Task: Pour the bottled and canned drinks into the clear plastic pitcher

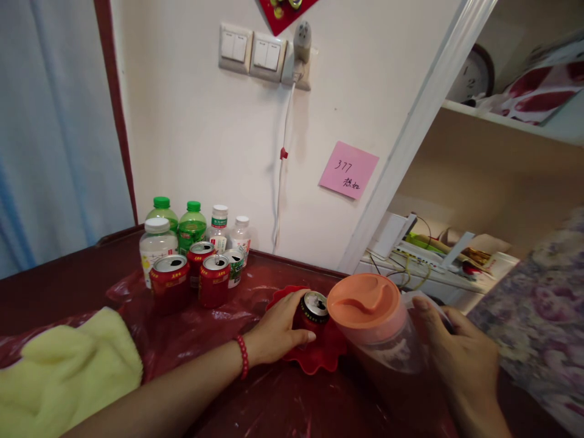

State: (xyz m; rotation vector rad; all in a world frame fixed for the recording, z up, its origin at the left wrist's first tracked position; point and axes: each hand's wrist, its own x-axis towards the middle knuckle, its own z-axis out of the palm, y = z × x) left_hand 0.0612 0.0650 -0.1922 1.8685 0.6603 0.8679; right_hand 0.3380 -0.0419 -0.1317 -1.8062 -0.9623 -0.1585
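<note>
An opened red drink can (314,310) stands on a red scalloped dish (311,363), and my left hand (281,327) is wrapped round its side. At the right, my right hand (456,347) grips the handle of a clear plastic pitcher (387,347). An orange lid (364,301) covers the pitcher, which is tilted toward the can, its lid edge close beside the can's top. Whether any liquid flows between them cannot be made out. A red beaded bracelet (242,357) circles my left wrist.
Opened red cans (170,283) and several bottles (157,243) are grouped at the table's back left. A yellow towel (73,371) lies at the front left on red plastic sheeting (182,340). A white cord (280,176) hangs down the wall behind. Shelves (456,267) stand at the right.
</note>
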